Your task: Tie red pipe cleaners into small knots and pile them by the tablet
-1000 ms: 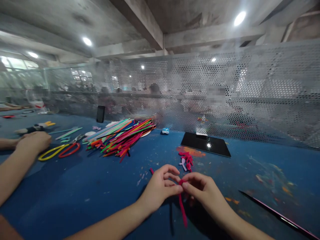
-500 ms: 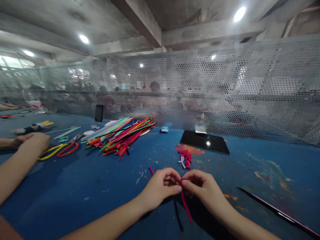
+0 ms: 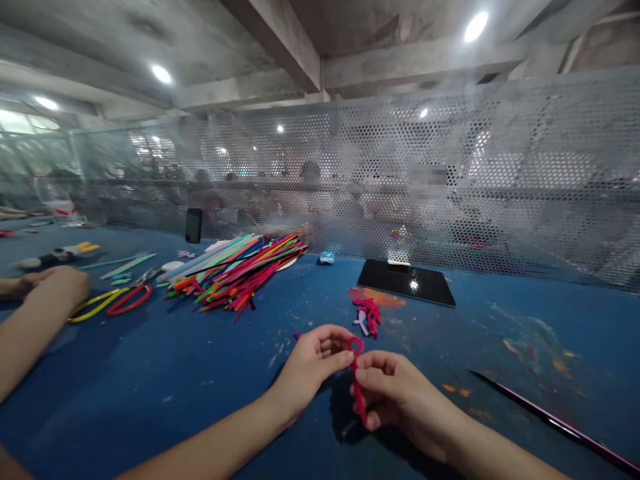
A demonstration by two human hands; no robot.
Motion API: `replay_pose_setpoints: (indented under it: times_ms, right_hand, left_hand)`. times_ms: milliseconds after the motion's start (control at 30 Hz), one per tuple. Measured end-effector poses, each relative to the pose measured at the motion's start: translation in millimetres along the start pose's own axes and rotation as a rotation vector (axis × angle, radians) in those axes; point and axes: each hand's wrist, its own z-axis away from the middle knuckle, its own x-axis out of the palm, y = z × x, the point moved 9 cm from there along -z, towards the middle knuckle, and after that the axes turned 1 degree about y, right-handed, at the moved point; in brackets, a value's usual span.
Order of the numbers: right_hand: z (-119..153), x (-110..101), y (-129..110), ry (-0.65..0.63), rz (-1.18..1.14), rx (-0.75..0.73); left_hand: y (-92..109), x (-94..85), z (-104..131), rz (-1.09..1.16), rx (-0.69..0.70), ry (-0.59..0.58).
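A red pipe cleaner [image 3: 358, 393] is held between both hands, with a small loop bent at its top. My left hand [image 3: 317, 360] pinches it just beneath the loop, thumb and forefinger closed. Lower down, my right hand [image 3: 395, 393] grips the strand, whose end hangs by the fingers. Beyond the hands lie several small twisted red pieces [image 3: 371, 313] and a lilac piece [image 3: 361, 323]. Part of the strand behind my left hand is hidden.
A heap of coloured pipe cleaners [image 3: 245, 273] lies left of centre. Red-handled pliers [image 3: 131, 299] and yellow handles [image 3: 95, 305] lie near another person's hand [image 3: 63, 287]. A black tablet [image 3: 407, 281] stands behind; a dark thin rod [image 3: 545, 420] lies right. A perforated screen [image 3: 325, 173] closes the back.
The strand's top now shows as a small loop. My right hand has moved down along the pipe cleaner, away from my left fingertips. The view has shifted slightly.
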Motion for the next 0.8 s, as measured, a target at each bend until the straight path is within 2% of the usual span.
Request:
replay_pose_setpoints:
  times_ms: [100,267,500,600,800]
  right_hand:
    - [0,3,4,-0.034,-0.026,0.041]
    - [-3,-1,3,-0.002,-0.091,0.032]
    - [-2,-15,3,0.002,0.055,0.216]
    - [-1,-18,-4,0.05,0.123,0.163]
    - [0,-26,-16,0.25,0.233,-0.026]
  left_hand:
    - [0,8.4,2,0.018,-0.015,-0.062]
    - [-12,21.0,5,0.154,-0.124,-0.181]
    - [-11,29.2,9,0.174,-0.178,-0.33]
    - [-10,28.9,10,0.061,-0.182,-0.323]
    - [-2,20.7,9,-0.214,-0.069,-0.2]
